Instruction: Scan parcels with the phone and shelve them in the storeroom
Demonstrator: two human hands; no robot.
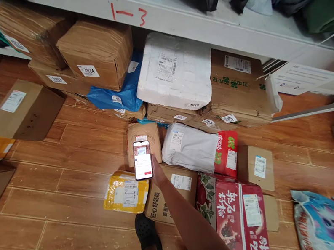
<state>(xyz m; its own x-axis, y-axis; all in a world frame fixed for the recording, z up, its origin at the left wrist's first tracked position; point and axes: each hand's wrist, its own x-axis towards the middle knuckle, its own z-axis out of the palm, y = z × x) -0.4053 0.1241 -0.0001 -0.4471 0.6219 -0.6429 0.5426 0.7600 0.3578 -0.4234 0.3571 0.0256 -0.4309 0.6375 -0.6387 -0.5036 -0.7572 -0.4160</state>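
The smartphone [142,160], lit screen up, is held above a small brown parcel [154,140] and a glossy yellow mailer [126,192]. The right hand [158,171] is closed on its long edge, thumb alongside, other fingers hidden behind; the left is out of view, so I cannot tell its state. The phone should handle as light, stiff and slick, its glass the fragile part (a fall onto hard flooring could crack it); the long edges offer the safest hold. Under the forearm lies a flat-sided cardboard carton [157,203], beside a printed red fruit carton [233,212]. Near these, a wrinkled pale-grey plastic mailer [195,143] looks soft. Farther out, a blocky white foam box [173,66] rests on cartons over the wood-look floor [87,240].
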